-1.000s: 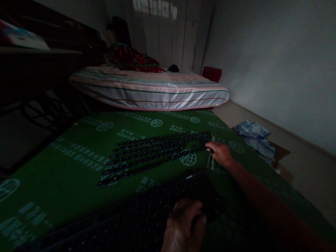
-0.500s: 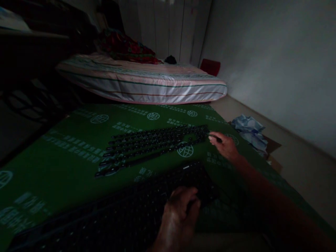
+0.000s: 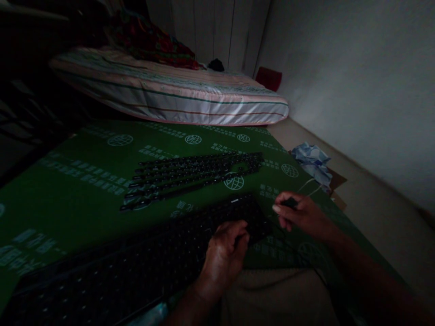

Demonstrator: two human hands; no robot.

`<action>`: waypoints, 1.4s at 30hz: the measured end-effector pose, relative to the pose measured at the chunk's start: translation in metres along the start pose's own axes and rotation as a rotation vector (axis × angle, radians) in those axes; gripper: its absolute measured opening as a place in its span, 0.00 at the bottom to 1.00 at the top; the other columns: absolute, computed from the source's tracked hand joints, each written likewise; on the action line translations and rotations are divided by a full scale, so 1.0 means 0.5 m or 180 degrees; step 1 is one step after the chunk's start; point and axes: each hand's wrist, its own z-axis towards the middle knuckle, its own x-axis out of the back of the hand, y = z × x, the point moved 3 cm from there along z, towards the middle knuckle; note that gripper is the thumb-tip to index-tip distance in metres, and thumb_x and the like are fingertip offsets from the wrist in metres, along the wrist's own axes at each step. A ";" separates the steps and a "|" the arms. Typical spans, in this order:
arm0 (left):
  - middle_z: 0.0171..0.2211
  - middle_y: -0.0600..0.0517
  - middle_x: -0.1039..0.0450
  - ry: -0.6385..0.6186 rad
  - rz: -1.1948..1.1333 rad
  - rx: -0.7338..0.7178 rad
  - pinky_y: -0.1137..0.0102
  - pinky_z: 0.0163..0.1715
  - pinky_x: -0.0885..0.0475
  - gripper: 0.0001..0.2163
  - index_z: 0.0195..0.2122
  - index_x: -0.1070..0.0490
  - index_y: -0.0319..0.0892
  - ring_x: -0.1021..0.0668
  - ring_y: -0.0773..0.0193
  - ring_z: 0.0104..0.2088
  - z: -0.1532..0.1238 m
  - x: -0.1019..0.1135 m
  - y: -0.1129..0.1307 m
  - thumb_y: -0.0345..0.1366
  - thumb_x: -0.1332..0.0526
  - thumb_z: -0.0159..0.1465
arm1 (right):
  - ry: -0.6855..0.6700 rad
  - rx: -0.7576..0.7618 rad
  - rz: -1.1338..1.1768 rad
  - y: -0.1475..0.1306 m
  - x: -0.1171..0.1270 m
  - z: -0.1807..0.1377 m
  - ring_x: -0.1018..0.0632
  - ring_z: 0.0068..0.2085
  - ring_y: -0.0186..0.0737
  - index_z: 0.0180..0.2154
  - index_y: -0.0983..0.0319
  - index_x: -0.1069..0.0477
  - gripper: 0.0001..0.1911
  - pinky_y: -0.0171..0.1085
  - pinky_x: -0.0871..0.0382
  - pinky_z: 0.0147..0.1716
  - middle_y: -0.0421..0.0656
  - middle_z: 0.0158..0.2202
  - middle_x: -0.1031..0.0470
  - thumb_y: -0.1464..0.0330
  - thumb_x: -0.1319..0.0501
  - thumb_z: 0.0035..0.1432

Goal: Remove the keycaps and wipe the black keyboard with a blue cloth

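Note:
A long black keyboard [image 3: 112, 258] lies slantwise before me, small pale dots across its dark top. My left hand [image 3: 226, 249] rests over its right part, fingers curled together; whatever they hold, if anything, is hidden. To the right of the keyboard's end, my right hand [image 3: 288, 210] is raised, its fingers closed round a small dark object [image 3: 290, 202] whose kind is too dim to make out. Beyond the keyboard, black keycaps [image 3: 183, 174] are laid out in several long rows, with a gap at their right part.
The green surface [image 3: 84, 176] bears white globe prints and lettering. Behind it stands a bed [image 3: 170, 97] with a striped cover and a red blanket [image 3: 152, 43]. Crumpled pale cloth or plastic [image 3: 311, 158] lies at the right, near the white wall [image 3: 356, 72]. A thin dark cable [image 3: 294, 249] runs below my right hand.
My right hand has drawn back from the right end of the keycap rows toward the keyboard, the dark object still in it. My left hand stays over the keyboard. The view has shifted slightly.

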 end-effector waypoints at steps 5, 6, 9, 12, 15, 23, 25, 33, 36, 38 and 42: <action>0.36 0.49 0.22 -0.0055 0.0014 0.0006 0.68 0.38 0.22 0.10 0.42 0.26 0.42 0.20 0.63 0.37 0.002 0.000 0.004 0.28 0.42 0.61 | -0.0512 -0.0042 -0.0040 0.007 -0.038 -0.020 0.30 0.18 0.30 0.27 0.62 0.29 0.17 0.29 0.39 0.17 0.39 0.19 0.27 0.54 0.40 0.55; 0.36 0.49 0.22 -0.0055 0.0017 -0.0015 0.69 0.38 0.22 0.10 0.42 0.26 0.42 0.20 0.63 0.37 0.002 -0.001 0.004 0.28 0.42 0.60 | -0.0526 -0.0043 -0.0069 0.008 -0.043 -0.020 0.31 0.17 0.29 0.27 0.62 0.29 0.17 0.29 0.39 0.17 0.38 0.18 0.28 0.55 0.40 0.54; 0.36 0.49 0.22 -0.0059 0.0021 -0.0053 0.69 0.38 0.23 0.10 0.42 0.26 0.41 0.20 0.63 0.36 0.003 -0.002 0.004 0.28 0.41 0.60 | -0.0539 -0.0004 -0.0172 0.011 -0.055 -0.016 0.32 0.18 0.29 0.25 0.62 0.29 0.16 0.29 0.39 0.17 0.37 0.17 0.30 0.55 0.39 0.54; 0.36 0.49 0.22 -0.0060 0.0018 -0.0046 0.69 0.39 0.23 0.10 0.42 0.26 0.42 0.20 0.63 0.37 0.003 -0.003 0.004 0.27 0.41 0.60 | -0.0486 0.0017 -0.0329 0.011 -0.062 -0.013 0.32 0.18 0.30 0.23 0.61 0.30 0.15 0.29 0.40 0.18 0.36 0.16 0.32 0.58 0.39 0.54; 0.37 0.49 0.22 -0.0043 0.0016 -0.0044 0.68 0.39 0.23 0.10 0.41 0.26 0.42 0.20 0.62 0.38 0.002 -0.004 0.005 0.27 0.41 0.59 | -0.0464 0.0091 -0.0526 0.006 -0.069 -0.012 0.34 0.18 0.30 0.20 0.60 0.32 0.14 0.30 0.43 0.18 0.36 0.15 0.34 0.62 0.41 0.53; 0.35 0.50 0.22 -0.0084 0.0087 -0.0057 0.67 0.39 0.23 0.11 0.41 0.25 0.42 0.20 0.61 0.38 0.004 -0.006 0.005 0.27 0.40 0.59 | -0.0181 0.0479 -0.0787 0.009 -0.087 -0.010 0.38 0.20 0.29 0.19 0.61 0.31 0.11 0.30 0.46 0.20 0.34 0.16 0.38 0.67 0.43 0.51; 0.35 0.49 0.22 -0.0096 0.0136 -0.0073 0.67 0.39 0.23 0.10 0.41 0.25 0.42 0.20 0.61 0.38 0.004 -0.005 0.006 0.27 0.40 0.59 | -0.0027 0.0344 -0.0682 0.020 -0.087 -0.011 0.37 0.20 0.30 0.20 0.61 0.30 0.09 0.30 0.45 0.20 0.35 0.17 0.35 0.65 0.41 0.49; 0.31 0.51 0.22 -0.0205 0.0414 -0.0324 0.66 0.39 0.25 0.10 0.40 0.26 0.42 0.22 0.61 0.36 0.009 -0.005 0.020 0.27 0.42 0.58 | 0.0867 0.0337 -0.0475 0.053 -0.100 -0.016 0.33 0.23 0.32 0.22 0.58 0.35 0.05 0.30 0.41 0.21 0.36 0.19 0.34 0.65 0.41 0.45; 0.32 0.50 0.22 -0.0318 0.0630 -0.0423 0.63 0.41 0.26 0.12 0.42 0.27 0.40 0.22 0.59 0.37 0.008 -0.008 0.026 0.26 0.42 0.58 | 0.1012 0.0375 -0.0348 0.065 -0.107 -0.016 0.35 0.21 0.31 0.23 0.58 0.37 0.03 0.30 0.44 0.19 0.34 0.19 0.37 0.67 0.42 0.45; 0.33 0.48 0.23 -0.0477 0.0833 -0.0453 0.59 0.42 0.26 0.12 0.42 0.27 0.39 0.23 0.56 0.37 0.007 -0.012 0.036 0.25 0.42 0.57 | 0.1098 0.0394 -0.0292 0.071 -0.109 -0.017 0.37 0.20 0.31 0.23 0.58 0.38 0.04 0.30 0.45 0.18 0.34 0.18 0.39 0.68 0.43 0.45; 0.35 0.45 0.25 -0.0870 0.1379 -0.0263 0.53 0.46 0.28 0.06 0.35 0.26 0.39 0.25 0.51 0.42 0.013 -0.029 0.064 0.27 0.41 0.57 | 0.1205 0.0518 -0.0192 0.071 -0.111 -0.019 0.36 0.21 0.32 0.23 0.58 0.39 0.03 0.31 0.44 0.20 0.35 0.18 0.39 0.68 0.44 0.44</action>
